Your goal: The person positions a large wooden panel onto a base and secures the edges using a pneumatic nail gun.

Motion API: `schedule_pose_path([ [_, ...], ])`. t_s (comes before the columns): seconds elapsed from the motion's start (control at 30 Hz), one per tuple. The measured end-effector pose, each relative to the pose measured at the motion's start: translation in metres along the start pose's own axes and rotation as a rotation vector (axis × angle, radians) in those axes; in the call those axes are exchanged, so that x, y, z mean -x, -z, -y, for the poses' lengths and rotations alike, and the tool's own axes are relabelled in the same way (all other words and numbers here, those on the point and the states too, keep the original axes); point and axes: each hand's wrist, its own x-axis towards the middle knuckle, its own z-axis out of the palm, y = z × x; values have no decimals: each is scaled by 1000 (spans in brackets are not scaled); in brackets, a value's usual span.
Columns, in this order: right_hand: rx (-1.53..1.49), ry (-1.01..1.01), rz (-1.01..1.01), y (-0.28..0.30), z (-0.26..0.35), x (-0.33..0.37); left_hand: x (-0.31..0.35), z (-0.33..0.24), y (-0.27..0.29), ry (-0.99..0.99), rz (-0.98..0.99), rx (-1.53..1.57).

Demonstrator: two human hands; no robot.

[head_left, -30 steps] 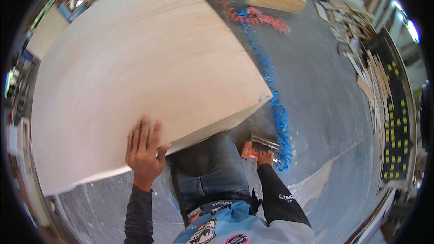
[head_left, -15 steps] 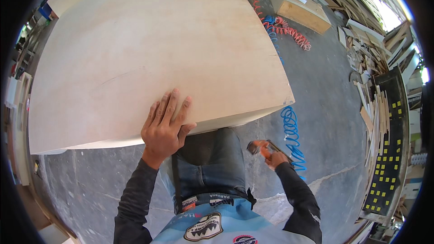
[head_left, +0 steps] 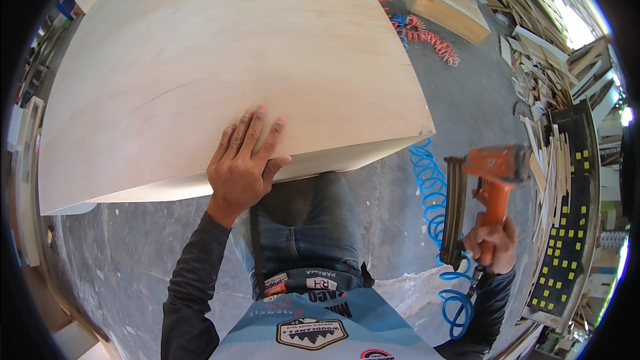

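Flat on the near part of a large pale plywood panel [head_left: 280, 47] lies my left hand [head_left: 241, 163], fingers stretched out and slightly apart, thumb by the panel's front edge. The panel forms the top of a box-like piece whose front side drops below that edge. Off to the right, clear of the wood, my right hand [head_left: 492, 243] is wrapped around the handle of an orange pneumatic nail gun [head_left: 493, 173]. Its dark magazine [head_left: 453, 210] points toward me. A coiled blue air hose [head_left: 430, 193] hangs beside the gun and loops below it.
Red coiled hose [head_left: 433, 41] lies on the grey concrete floor [head_left: 393, 227] beyond the panel's right side. Farther back stands a wooden box [head_left: 443, 1]. Scrap boards [head_left: 533, 73] pile up along the right, near a black board with yellow squares [head_left: 567, 227].
My right hand has lifted the nail gun up and to the right, closer to view. The blue hose has stretched along with it. My left hand stays on the panel.
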Motion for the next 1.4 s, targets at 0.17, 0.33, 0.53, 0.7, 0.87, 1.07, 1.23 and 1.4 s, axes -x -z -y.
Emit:
schedule_pose_path([
  [0.17, -283, -47, 42, -13, 51, -20, 0, -1, 0, 12, 16, 13],
  [0.33, -265, -12, 84, -16, 57, -40, 0, -5, -3, -9, 12, 2],
  [0.53, -269, -90, 147, -23, 56, -52, 1, -4, -4, -9, 12, -4],
  [0.7, -223, -133, 131, -31, 53, -59, 2, -3, -2, -2, 21, -27],
  [0.87, -188, -118, 158, -33, 53, -62, 2, -3, -2, 8, 26, -23],
  [1.07, -130, -111, 184, -35, 52, -63, 2, -2, -4, 4, 20, -22],
  [1.23, -135, -120, 172, -35, 51, -63, 3, -2, -5, 5, 15, -11],
  [1.4, -107, -115, 177, -38, 54, -62, 3, -2, -3, 4, 12, -18],
])
